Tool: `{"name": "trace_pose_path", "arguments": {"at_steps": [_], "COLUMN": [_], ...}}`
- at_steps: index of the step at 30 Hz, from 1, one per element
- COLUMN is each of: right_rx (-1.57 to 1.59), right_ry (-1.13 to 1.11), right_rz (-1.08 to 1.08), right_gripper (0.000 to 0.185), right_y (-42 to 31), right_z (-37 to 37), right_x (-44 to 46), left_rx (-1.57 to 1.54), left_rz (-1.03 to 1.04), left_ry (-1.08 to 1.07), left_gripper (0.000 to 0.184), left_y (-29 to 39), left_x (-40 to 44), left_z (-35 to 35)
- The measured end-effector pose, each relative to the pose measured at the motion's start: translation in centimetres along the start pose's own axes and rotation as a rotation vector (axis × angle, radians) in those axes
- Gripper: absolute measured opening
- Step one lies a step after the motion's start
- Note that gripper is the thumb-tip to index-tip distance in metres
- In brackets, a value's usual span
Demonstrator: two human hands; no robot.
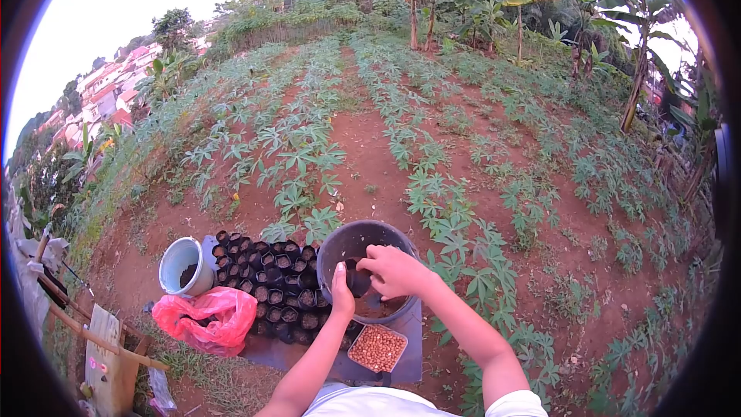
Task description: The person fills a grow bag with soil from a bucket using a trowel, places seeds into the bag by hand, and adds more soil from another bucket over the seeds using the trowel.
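Note:
Over a large dark bucket (pixel 356 232) with some soil inside, my left hand (pixel 343 293) holds a small black bag (pixel 357 279) upright by its left side. My right hand (pixel 392 271) is at the bag's right rim, its fingers bent and pressed together; what they grip, if anything, is hidden. Just below the bucket sits a square container of reddish-brown seeds (pixel 377 348). Many black bags filled with soil (pixel 275 296) stand packed in rows left of the bucket.
A light blue bucket (pixel 179 266) with dark soil and a pink plastic bag (pixel 207 320) are at the left. Everything rests on a bluish board (pixel 407 361). A wooden post (pixel 104 355) stands lower left. Rows of leafy plants (pixel 297 143) grow ahead in red soil.

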State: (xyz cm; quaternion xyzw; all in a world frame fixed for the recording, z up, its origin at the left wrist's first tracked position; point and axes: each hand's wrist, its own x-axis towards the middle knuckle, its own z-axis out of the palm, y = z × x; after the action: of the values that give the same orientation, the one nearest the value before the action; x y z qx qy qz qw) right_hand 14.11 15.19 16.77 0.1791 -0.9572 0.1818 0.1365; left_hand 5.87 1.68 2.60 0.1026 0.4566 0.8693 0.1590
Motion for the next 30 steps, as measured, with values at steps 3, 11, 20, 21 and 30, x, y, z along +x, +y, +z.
{"name": "trace_pose_path", "arguments": {"at_steps": [3, 11, 20, 21, 30], "right_rx": [-0.047, -0.102, -0.006, -0.002, -0.052], "right_ry": [-0.065, -0.118, -0.046, -0.047, -0.052], "right_rz": [-0.007, 0.072, 0.084, 0.088, 0.052], "right_gripper": [0.030, 0.028, 0.022, 0.022, 0.024], "right_y": [0.9, 2.1, 1.9, 2.1, 0.8], "right_z": [-0.6, -0.7, -1.2, -1.2, -0.5], "right_x": [-0.7, -1.4, -1.6, -1.5, -1.2], "left_rx": [0.046, 0.073, -0.017, -0.051, 0.080], "left_rz": [-0.069, -0.052, -0.158, -0.210, -0.066], "left_ry": [-0.078, -0.200, -0.332, -0.381, -0.132], "left_gripper": [0.043, 0.045, 0.043, 0.043, 0.046], "left_y": [-0.6, 0.0, 1.5, 1.7, -0.2], "left_x": [0.3, 0.4, 0.3, 0.2, -0.1], "left_z": [-0.6, 0.3, 0.7, 0.7, 1.0]}}
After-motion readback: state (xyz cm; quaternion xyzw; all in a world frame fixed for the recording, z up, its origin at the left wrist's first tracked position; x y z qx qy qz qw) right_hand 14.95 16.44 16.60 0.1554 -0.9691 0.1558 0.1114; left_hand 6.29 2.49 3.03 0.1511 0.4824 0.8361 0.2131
